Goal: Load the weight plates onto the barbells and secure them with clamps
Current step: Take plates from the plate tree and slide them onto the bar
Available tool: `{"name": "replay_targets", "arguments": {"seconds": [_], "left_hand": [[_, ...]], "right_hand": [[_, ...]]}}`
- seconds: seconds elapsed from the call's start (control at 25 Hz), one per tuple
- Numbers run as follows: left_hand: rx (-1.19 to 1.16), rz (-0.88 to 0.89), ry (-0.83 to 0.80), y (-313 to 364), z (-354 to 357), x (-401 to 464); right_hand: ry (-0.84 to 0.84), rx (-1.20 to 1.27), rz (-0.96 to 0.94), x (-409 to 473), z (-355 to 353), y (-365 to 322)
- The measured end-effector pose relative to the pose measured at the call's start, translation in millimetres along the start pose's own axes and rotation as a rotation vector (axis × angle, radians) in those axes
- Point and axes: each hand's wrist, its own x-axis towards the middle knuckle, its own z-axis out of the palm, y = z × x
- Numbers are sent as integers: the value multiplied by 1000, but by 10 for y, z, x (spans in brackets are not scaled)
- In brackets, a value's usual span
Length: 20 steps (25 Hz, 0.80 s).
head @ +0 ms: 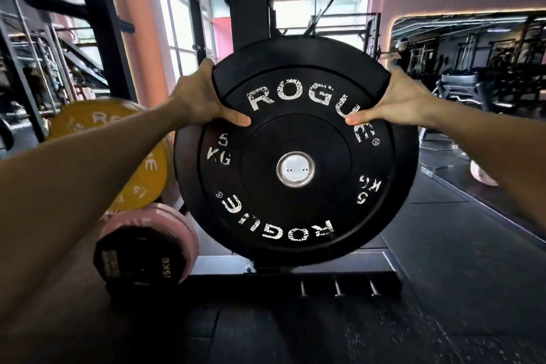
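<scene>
Our left hand (201,97) grips the upper left rim of the black plate (295,151), thumb pressed on its face and fingers curled out of sight behind the edge. Our right hand (396,100) grips the upper right rim the same way, its fingers likewise hidden. We hold the plate upright, face toward us, in front of the black rack post (248,9); whether another plate sits just behind it we cannot tell. Something pale shows in its steel-ringed hole (295,169), too unclear to name. To the left a yellow plate (130,139) is blurred and partly covered, with a pink plate (177,233) and a small black plate (139,257) below.
</scene>
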Motion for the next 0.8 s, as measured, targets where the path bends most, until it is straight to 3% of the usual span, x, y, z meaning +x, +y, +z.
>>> {"name": "replay_targets", "arguments": {"seconds": [0.4, 0.56, 0.8], "left_hand": [[-39, 63, 19, 1128, -3044, 1164], [-30, 113, 39, 1168, -3796, 1383], [16, 66, 69, 585, -4284, 1605]], "right_hand": [[74, -81, 1, 867, -2352, -2370], [55, -83, -5, 1122, -2652, -2962], [37, -61, -89, 1268, -2372, -3750]]}}
